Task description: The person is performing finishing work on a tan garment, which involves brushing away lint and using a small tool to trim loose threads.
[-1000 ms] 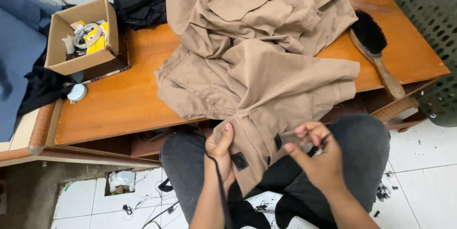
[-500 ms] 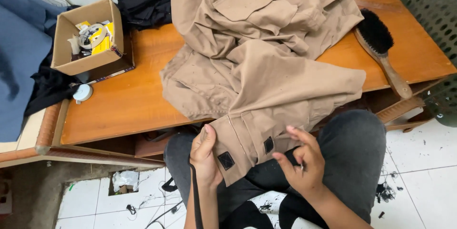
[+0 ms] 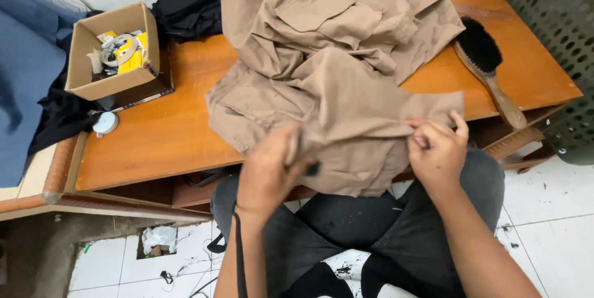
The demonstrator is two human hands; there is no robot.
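Both hands now raised, spread apart: left hand (image 3: 267,171) closed on tan garment (image 3: 334,81) hem at 7 o'clock, right hand (image 3: 438,149) pinching edge at 4. Hem pulled taut off lap; dark tab near left fingers, possibly fastener. Brush (image 3: 486,66) on table (image 3: 154,131) at 2.

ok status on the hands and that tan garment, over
Left hand and right hand both pinching tan garment edge, stretched between them. Rest heaped on wooden table. Brush alongside, clear.

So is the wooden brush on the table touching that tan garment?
Apart. The head view shows a strip of bare table between the brush and the tan garment, which both hands grip.
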